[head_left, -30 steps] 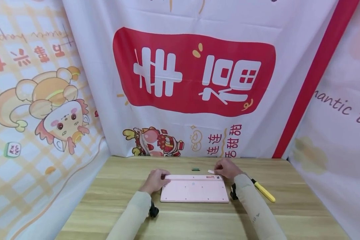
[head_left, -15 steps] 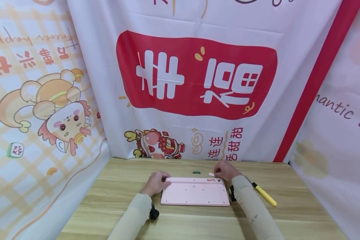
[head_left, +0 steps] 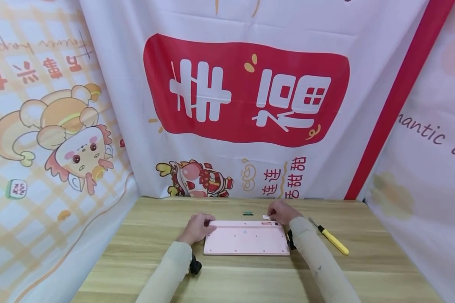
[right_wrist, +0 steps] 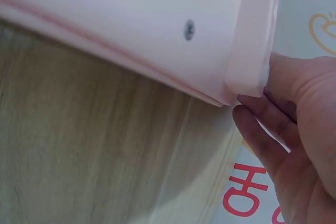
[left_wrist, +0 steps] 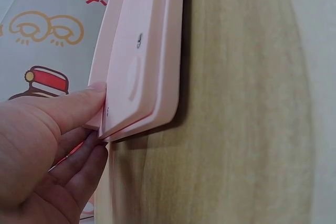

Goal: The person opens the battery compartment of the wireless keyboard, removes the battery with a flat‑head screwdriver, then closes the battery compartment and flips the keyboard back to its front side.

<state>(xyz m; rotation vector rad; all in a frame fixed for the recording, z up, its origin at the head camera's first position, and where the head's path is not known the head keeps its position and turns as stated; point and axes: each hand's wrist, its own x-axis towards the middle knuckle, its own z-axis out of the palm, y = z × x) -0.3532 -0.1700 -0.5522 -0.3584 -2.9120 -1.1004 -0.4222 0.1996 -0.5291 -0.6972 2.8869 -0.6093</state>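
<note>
A pink keyboard lies on the table with its screwed underside up and a small battery compartment uncovered at its far right. My left hand grips the far left corner, thumb on the underside and fingers below the edge in the left wrist view. At the far right corner is my right hand, its fingers bent beside the compartment. The right wrist view hides its fingertips behind the keyboard's edge, so I cannot tell what they hold. A small white piece shows right at these fingertips.
A green battery lies behind the keyboard. To the right of the right forearm rests a screwdriver with a yellow handle. Printed cloth hangs along the table's back and sides.
My right hand has shifted slightly left along the keyboard's far edge, and more of the screwdriver shows. The left hand keeps its grip. The head view has tilted a little and come back.
</note>
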